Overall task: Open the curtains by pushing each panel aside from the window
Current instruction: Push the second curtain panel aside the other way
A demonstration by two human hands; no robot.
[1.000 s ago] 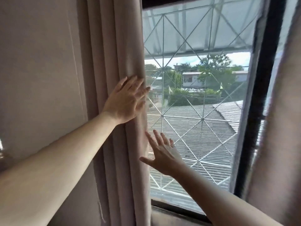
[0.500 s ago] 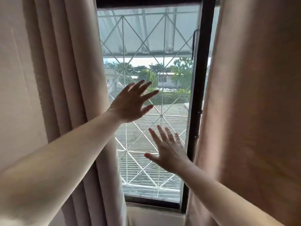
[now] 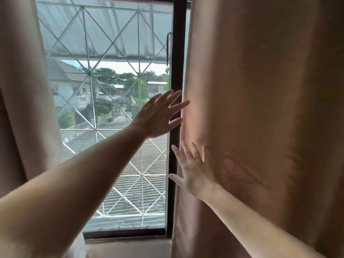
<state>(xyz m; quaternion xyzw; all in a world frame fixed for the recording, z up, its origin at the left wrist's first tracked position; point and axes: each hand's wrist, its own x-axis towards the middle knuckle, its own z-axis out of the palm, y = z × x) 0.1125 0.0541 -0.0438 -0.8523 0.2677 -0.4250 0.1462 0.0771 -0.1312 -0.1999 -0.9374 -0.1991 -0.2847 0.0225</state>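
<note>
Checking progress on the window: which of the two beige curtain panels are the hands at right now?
The right beige curtain panel: the right hand lies flat on its inner edge and the left hand reaches it. The left panel hangs untouched.

A pale sill [image 3: 128, 247] runs under the window [image 3: 111, 108], bare.

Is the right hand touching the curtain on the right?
Touching. The head view shows the right hand pressed flat against the right curtain, fingers on its edge.
</note>
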